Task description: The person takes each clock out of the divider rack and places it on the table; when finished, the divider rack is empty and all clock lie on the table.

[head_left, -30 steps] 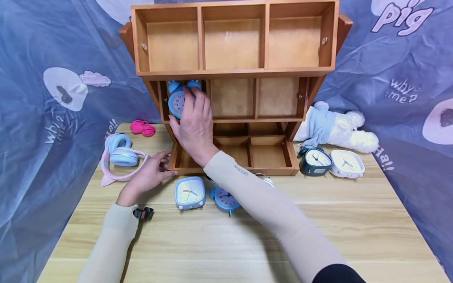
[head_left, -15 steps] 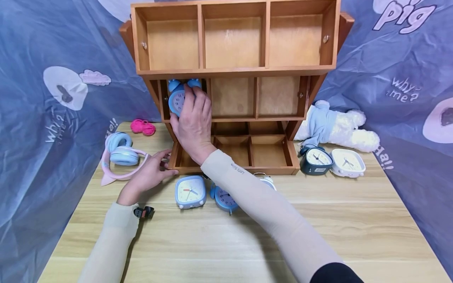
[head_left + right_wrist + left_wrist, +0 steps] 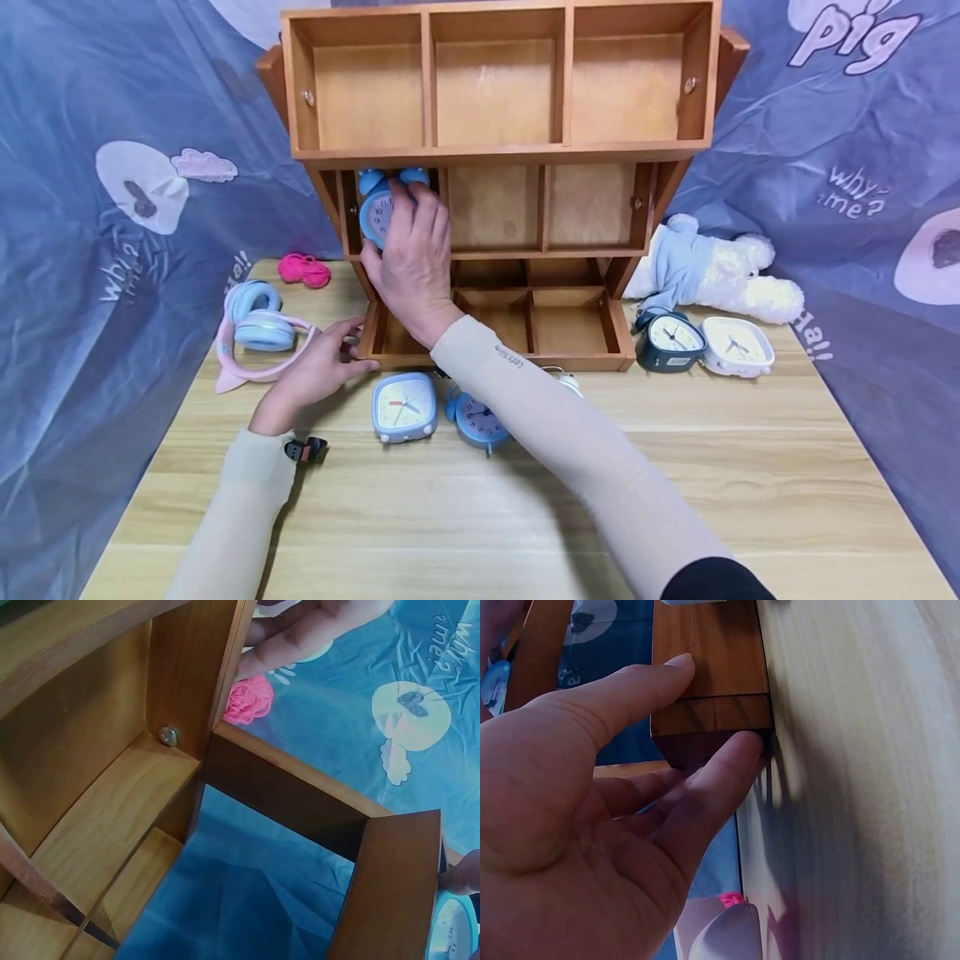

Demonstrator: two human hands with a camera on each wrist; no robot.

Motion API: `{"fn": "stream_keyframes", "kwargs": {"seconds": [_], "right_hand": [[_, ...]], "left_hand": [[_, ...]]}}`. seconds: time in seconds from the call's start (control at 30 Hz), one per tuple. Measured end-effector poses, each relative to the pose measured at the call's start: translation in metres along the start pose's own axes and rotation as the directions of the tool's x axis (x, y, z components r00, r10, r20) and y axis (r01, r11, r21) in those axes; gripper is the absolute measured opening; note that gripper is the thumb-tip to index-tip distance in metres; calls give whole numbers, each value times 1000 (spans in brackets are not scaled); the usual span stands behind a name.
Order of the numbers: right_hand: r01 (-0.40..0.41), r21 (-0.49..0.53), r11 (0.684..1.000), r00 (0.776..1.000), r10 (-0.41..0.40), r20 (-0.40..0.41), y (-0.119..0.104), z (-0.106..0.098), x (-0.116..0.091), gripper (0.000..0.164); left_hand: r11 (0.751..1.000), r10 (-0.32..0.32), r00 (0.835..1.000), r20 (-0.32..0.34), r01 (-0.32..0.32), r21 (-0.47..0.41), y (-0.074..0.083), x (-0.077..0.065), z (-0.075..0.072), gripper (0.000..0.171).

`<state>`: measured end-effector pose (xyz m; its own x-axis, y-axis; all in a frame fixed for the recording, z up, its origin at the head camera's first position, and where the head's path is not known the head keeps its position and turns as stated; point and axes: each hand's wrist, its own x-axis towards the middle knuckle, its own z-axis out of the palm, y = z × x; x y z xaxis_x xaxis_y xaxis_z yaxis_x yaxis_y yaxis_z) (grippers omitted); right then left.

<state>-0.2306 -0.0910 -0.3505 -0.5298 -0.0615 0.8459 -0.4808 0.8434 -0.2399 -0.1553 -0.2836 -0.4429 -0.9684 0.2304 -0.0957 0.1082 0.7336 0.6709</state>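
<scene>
A blue twin-bell alarm clock stands in the left compartment of the middle tier of a wooden tiered box. My right hand holds this clock, its fingers over the right part of the dial. Only a sliver of the blue clock shows at the corner of the right wrist view, with fingertips at its rim. Down at the lowest tier, my left hand grips the front left corner. In the left wrist view its thumb lies on one face of the wooden corner, its fingers against another.
Before the box lie a square blue clock and a round blue clock, partly under the right sleeve. Cat-ear headphones and pink yarn are left. A dark clock, white clock and plush toy are right.
</scene>
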Motion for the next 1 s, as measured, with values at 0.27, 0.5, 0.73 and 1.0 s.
{"fn": "stream_keyframes", "kwargs": {"seconds": [0.27,0.5,0.73,1.0], "right_hand": [[15,20,1000,1000,-15,4,-2,-5,1,75],[25,20,999,1000,-25,11,-4,-8,2,76],[32,30,999,999,-33,11,-4,-11,2,76],[31,51,998,999,-32,19,-5,-18,3,77]], "left_hand": [[1000,-10,1000,7,10,0,0,1,0,83],[1000,-14,1000,9,14,2,2,-1,0,82],[1000,-17,1000,15,17,1,2,-1,0,82],[1000,-15,1000,21,15,-2,2,0,-1,82]]}}
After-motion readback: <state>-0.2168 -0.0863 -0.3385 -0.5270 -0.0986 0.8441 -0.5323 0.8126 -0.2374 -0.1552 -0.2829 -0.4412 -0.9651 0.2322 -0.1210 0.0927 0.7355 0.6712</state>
